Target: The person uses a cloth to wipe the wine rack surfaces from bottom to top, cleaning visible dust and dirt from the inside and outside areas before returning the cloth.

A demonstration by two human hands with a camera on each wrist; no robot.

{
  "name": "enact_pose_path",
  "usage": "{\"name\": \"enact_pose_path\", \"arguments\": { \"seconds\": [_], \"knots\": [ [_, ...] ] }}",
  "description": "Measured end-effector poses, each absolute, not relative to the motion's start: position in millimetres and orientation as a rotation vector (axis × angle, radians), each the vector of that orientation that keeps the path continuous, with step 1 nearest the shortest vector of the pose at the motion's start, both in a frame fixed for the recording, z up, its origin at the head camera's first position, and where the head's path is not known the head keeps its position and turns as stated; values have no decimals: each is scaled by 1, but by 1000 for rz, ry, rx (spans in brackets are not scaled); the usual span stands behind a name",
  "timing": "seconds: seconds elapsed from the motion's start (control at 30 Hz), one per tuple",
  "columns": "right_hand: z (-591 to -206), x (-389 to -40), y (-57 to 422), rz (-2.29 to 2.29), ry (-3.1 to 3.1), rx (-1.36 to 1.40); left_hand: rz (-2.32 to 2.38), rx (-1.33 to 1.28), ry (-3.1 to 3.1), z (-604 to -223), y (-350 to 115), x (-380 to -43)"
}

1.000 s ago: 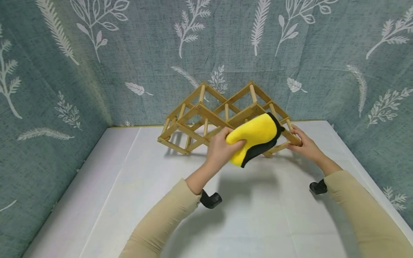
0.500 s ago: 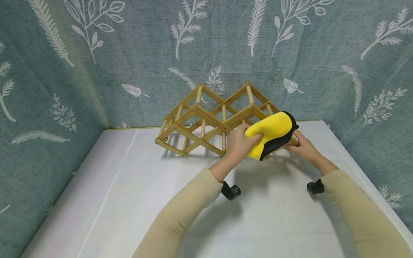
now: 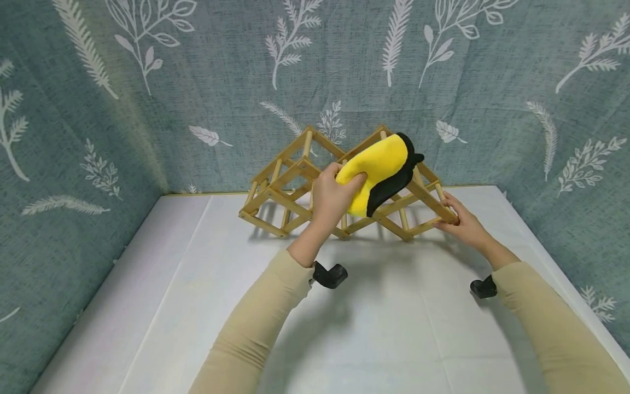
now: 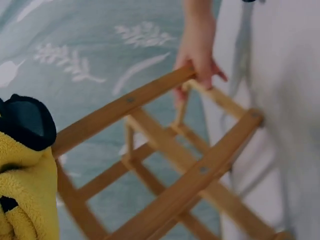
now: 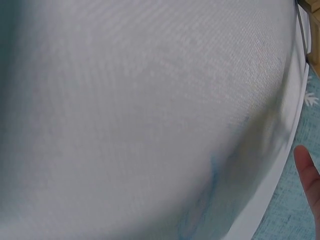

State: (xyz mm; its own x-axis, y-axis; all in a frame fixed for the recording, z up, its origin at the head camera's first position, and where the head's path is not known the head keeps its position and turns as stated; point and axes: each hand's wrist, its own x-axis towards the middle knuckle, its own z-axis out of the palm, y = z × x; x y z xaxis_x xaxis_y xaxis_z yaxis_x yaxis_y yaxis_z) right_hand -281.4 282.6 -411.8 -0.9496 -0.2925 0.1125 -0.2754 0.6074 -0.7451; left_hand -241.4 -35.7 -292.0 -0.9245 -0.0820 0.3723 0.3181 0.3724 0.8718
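In the head view my left hand (image 3: 331, 197) grips a folded yellow cloth (image 3: 376, 164) with black edging and a black side, held up in front of a wooden lattice rack (image 3: 289, 203). The cloth overlaps the rack's right peak in this view. My right hand (image 3: 465, 224) holds the rack's lower right corner, fingers round the slat end. From the left wrist, the cloth (image 4: 30, 185) shows at the left edge, and the right hand (image 4: 197, 47) holds the slat's far end. The right wrist view catches only one finger (image 5: 307, 175) and a bit of rack (image 5: 314, 30).
The rack stands at the back of a white-covered table (image 3: 197, 306), close to a blue-green curtain (image 3: 236, 82) printed with white leaves. The same fabric hangs at both sides. Black camera mounts (image 3: 331, 275) sit on both wrists.
The left hand first carried the cloth right, toward the rack's right corner, then back left and up to the right peak. The right hand has kept its hold on the corner.
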Motion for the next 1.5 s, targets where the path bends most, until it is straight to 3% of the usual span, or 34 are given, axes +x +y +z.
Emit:
{"name": "enact_pose_path", "arguments": {
  "seconds": [0.27, 0.63, 0.87, 1.5],
  "knots": [
    [-414, -279, 286, -1322, 2772, -462, -1650, -173, -2080, -273, -60, -237],
    [-415, -281, 283, -1304, 2779, -449, -1176, -531, -2603, -322, -26, -223],
    [-418, -283, 283, -1354, 2761, -481, -952, -433, -2817, -339, -18, -231],
    [-413, -280, 283, -1349, 2764, -451, -1498, -196, -2215, -300, -82, -233]
  ]
}}
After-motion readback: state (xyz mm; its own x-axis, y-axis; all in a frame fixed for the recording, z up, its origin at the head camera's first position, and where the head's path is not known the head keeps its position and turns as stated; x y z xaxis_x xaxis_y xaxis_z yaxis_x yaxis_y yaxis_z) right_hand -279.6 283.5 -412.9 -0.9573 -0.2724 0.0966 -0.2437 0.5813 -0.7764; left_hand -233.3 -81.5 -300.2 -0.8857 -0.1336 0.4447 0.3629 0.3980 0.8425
